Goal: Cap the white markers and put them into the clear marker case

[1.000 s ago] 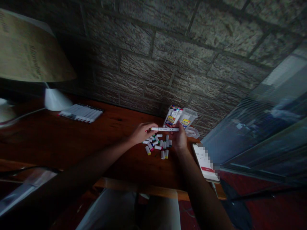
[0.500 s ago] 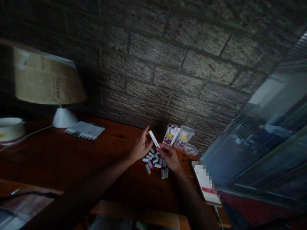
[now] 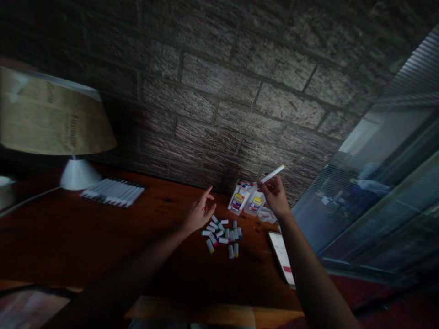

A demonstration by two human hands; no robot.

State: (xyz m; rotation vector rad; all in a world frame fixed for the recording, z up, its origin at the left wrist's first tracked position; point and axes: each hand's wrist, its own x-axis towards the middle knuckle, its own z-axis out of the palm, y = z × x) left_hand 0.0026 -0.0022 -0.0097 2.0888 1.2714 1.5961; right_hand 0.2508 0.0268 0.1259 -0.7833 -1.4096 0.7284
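Note:
My right hand (image 3: 276, 196) grips a white marker (image 3: 272, 174) with a yellow end, held tilted above a clear plastic box (image 3: 254, 204) with a yellow label. Beside that box on the left is a second labelled box (image 3: 237, 201), with several coloured-tip markers in it. My left hand (image 3: 199, 214) hovers over the table with fingers apart and nothing in it. Just right of it, several loose marker caps (image 3: 223, 240) with coloured ends lie scattered on the wood.
A row of white markers (image 3: 113, 192) lies at the left, near a lamp (image 3: 79, 173). A clear lid (image 3: 266, 214) rests beside the boxes. At the right edge of the wooden table (image 3: 154, 256) lies a phone (image 3: 281, 256). A stone wall (image 3: 206, 105) rises behind.
My right hand has moved right and up with the marker, away from my left hand to over the clear box. My left hand stays near the caps. The view has shifted slightly.

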